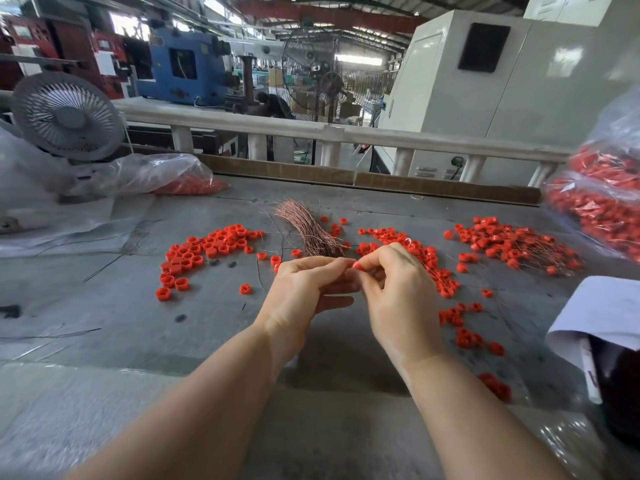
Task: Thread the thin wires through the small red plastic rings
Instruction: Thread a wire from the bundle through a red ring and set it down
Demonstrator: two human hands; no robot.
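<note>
Red plastic ring [356,265] is pinched by left hand [304,289] and right hand [398,292] mid-surface, steadied for wire threading.

A worn grey metal worktable [104,306] carries scattered small red plastic rings [204,251], a fanned bundle of thin copper-coloured wires [308,226], a heap of rings already strung on wires [512,245], clear plastic bags of red rings [602,199] and a small grey desk fan [67,114].
</note>
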